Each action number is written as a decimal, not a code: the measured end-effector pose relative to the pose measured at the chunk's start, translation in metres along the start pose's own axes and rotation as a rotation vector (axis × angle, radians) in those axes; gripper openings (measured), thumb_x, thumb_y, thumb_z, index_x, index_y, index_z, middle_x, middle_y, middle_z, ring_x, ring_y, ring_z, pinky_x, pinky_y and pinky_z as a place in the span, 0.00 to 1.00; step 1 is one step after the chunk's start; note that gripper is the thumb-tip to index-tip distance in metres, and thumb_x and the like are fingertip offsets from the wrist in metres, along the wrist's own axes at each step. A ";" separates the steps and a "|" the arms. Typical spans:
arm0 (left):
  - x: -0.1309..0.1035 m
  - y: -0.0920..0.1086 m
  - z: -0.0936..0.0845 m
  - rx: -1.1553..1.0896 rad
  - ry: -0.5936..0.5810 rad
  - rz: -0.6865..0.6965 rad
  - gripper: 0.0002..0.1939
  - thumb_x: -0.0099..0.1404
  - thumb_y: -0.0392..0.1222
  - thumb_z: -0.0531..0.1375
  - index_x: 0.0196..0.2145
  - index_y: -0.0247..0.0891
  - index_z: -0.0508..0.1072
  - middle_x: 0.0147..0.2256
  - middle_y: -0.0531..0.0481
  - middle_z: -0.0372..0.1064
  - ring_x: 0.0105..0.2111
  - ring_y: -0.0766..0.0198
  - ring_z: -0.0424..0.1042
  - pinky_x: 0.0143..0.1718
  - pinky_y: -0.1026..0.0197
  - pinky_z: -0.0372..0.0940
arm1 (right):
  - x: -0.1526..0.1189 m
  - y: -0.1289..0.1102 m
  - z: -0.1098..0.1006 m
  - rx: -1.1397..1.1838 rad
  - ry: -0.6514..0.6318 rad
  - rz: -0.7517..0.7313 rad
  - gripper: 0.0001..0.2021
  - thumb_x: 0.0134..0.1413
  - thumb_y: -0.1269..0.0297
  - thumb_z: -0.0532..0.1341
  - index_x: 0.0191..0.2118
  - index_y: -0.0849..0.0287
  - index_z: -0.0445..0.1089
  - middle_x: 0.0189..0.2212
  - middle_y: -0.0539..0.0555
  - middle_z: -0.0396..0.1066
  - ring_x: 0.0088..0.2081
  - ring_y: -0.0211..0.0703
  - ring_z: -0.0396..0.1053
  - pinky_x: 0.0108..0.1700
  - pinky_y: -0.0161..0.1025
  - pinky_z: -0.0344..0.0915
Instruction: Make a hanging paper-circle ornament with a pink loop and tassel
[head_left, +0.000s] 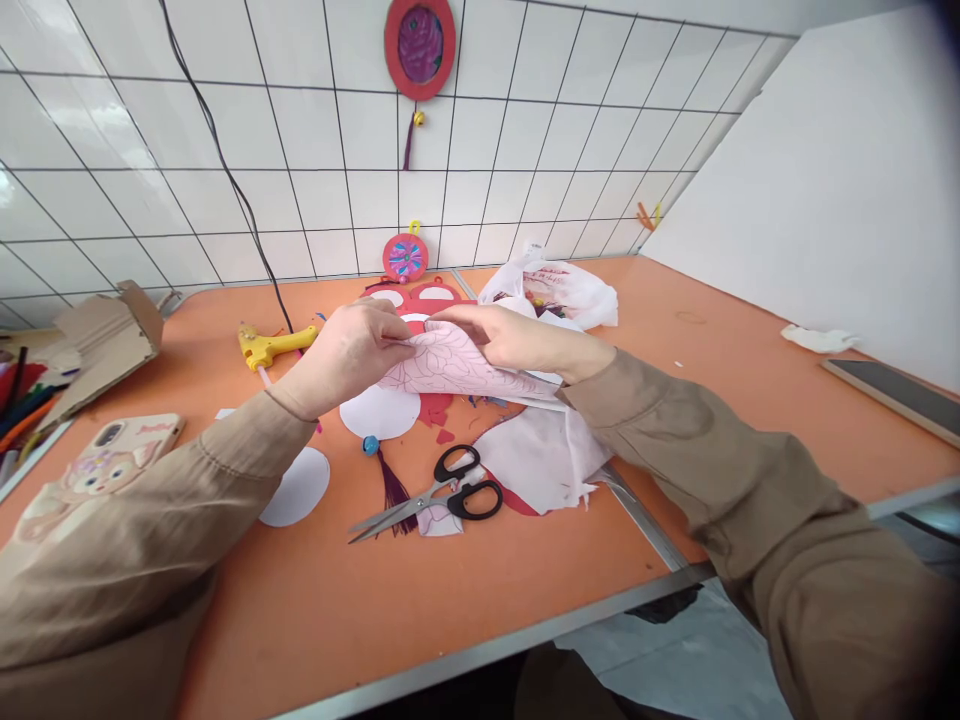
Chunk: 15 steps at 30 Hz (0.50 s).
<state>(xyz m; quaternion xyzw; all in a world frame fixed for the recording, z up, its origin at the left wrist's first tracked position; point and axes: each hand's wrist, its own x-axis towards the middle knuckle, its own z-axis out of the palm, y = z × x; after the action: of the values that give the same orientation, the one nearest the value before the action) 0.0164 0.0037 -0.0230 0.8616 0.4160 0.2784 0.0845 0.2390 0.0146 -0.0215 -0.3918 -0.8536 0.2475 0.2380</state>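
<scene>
A pale pink cloth (454,365) printed with line-drawn flowers is held up above the table's middle. My left hand (349,350) pinches its left edge between thumb and fingers. Along its upper edge my right hand (510,338) grips it, with some fingertips hidden behind the cloth. Below lie black-handled scissors (431,493), their blades partly open and pointing left, over a purple tassel (393,490) with a blue bell (370,446). White paper discs (298,488) rest near my left forearm. A piece of white cloth (541,460) lies beneath my right wrist, partly over something red.
A yellow glue gun (274,345) lies left of my hands, near a phone (105,470) and a torn cardboard box (109,345). Red cut-out shapes (435,290) and a white plastic bag (570,290) sit behind. A red-framed ornament (420,45) hangs on the tiled wall.
</scene>
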 end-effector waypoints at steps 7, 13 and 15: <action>0.000 0.006 -0.005 -0.140 -0.112 -0.120 0.08 0.56 0.37 0.60 0.34 0.40 0.78 0.36 0.49 0.73 0.38 0.59 0.70 0.41 0.57 0.63 | 0.000 -0.004 -0.002 0.337 0.003 0.041 0.06 0.49 0.67 0.59 0.34 0.56 0.72 0.34 0.50 0.78 0.36 0.36 0.74 0.38 0.36 0.67; 0.002 -0.008 -0.014 -0.511 -0.317 -0.257 0.25 0.54 0.49 0.68 0.50 0.42 0.75 0.37 0.47 0.74 0.39 0.56 0.73 0.36 0.58 0.66 | 0.000 -0.007 0.003 0.410 0.158 -0.038 0.03 0.46 0.71 0.60 0.28 0.57 0.66 0.27 0.50 0.72 0.32 0.36 0.70 0.36 0.36 0.69; 0.001 -0.009 -0.015 -0.641 -0.365 -0.284 0.19 0.55 0.49 0.67 0.43 0.38 0.78 0.31 0.48 0.74 0.35 0.57 0.74 0.35 0.57 0.67 | 0.000 -0.007 0.006 0.409 0.237 -0.090 0.02 0.47 0.71 0.61 0.29 0.57 0.67 0.28 0.50 0.72 0.31 0.37 0.70 0.36 0.37 0.70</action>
<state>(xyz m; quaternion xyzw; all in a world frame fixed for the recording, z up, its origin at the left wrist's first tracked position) 0.0030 0.0092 -0.0132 0.7608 0.4010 0.2218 0.4595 0.2321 0.0094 -0.0218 -0.3233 -0.7684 0.3568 0.4217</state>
